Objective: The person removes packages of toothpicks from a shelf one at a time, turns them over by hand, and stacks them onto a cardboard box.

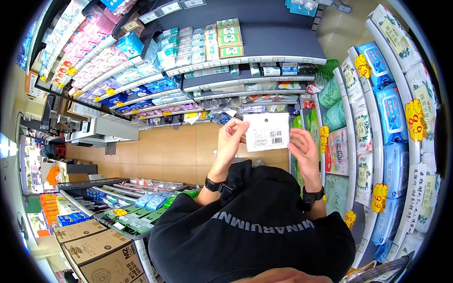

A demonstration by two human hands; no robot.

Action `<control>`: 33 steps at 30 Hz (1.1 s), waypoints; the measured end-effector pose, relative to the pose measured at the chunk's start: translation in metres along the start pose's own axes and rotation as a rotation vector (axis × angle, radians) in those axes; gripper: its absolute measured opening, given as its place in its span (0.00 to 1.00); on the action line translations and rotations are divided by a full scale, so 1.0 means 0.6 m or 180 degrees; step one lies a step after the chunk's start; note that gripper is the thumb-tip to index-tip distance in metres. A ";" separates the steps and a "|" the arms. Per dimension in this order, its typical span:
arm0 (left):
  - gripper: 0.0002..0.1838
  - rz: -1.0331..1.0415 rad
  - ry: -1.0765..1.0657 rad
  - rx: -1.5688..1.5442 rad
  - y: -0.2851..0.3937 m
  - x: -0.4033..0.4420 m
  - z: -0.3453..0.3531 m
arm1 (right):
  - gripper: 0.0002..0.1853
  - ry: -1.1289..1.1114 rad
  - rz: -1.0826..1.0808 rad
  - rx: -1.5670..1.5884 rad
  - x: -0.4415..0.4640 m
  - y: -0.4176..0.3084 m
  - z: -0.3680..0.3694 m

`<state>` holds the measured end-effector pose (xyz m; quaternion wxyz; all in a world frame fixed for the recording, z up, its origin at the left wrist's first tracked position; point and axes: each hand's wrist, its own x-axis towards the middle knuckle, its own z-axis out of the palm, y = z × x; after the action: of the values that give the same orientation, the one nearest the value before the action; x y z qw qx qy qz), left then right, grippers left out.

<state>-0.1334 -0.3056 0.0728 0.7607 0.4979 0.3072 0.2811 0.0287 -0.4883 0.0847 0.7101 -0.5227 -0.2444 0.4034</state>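
Note:
Between my two hands is a flat white package [267, 132], its printed side with a barcode and a square code facing up at me. A small round hole shows near its top edge. My left hand [231, 139] pinches the left edge between thumb and fingers. On the opposite edge, my right hand [304, 150] grips with the thumb in front and the fingers partly behind. Dark bands circle both wrists. The package is held in the air in front of the lower shelves, and its far side is hidden.
Shelves [278, 37] with stacked packs [230, 38] stand ahead. Wipes packs [392, 115] and yellow price tags fill the right-hand racks close to my right arm. Cardboard boxes [101, 254] and a low display [132, 217] lie at lower left. Tiled floor [165, 151] runs between.

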 end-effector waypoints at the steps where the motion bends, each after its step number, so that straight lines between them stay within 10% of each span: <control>1: 0.09 -0.0018 -0.0007 -0.0010 0.000 0.000 -0.001 | 0.22 -0.0029 0.0006 -0.0020 -0.001 0.001 -0.001; 33: 0.12 -0.0049 0.0022 -0.0042 -0.005 -0.006 -0.014 | 0.22 -0.0093 0.0000 -0.0059 -0.006 0.003 0.006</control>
<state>-0.1419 -0.3044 0.0677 0.7650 0.4896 0.3118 0.2790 0.0233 -0.4890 0.0844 0.7016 -0.5233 -0.2586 0.4087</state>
